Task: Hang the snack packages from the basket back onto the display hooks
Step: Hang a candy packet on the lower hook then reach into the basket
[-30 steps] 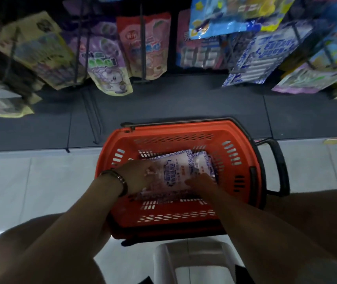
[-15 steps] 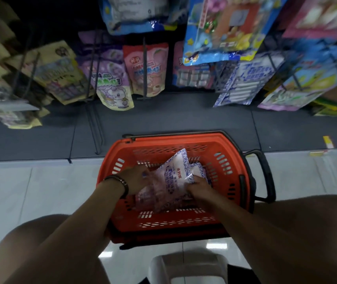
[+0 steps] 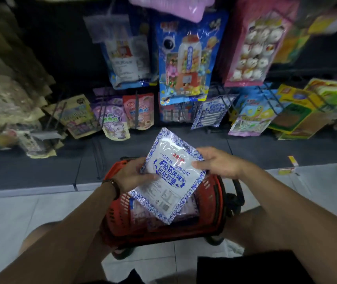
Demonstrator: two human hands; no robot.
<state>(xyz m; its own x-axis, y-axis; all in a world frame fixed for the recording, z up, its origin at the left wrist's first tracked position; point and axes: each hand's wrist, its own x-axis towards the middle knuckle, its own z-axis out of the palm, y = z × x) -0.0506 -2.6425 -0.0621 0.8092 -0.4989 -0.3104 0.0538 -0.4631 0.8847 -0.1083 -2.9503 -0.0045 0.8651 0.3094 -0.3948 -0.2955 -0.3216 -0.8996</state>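
A white snack package (image 3: 168, 177) with a blue patterned border is held above the red basket (image 3: 214, 203), printed face toward me. My left hand (image 3: 131, 175) grips its left edge and my right hand (image 3: 217, 161) grips its right edge. More packages (image 3: 143, 217) lie in the basket beneath it. A matching blue-and-white package (image 3: 211, 111) hangs on a display hook on the rack's lower row, just beyond the held one.
The dark display rack (image 3: 65, 58) carries many hanging bags: a large blue one (image 3: 186, 58), a pink one (image 3: 253, 44), purple and red pouches (image 3: 122, 113) low at the left, green and yellow bags (image 3: 298, 109) at the right. The basket sits on pale floor tiles (image 3: 20, 212).
Both hands lifted the white-and-blue package out of the basket and turned it face up. The camera has tilted upward, showing more of the rack.
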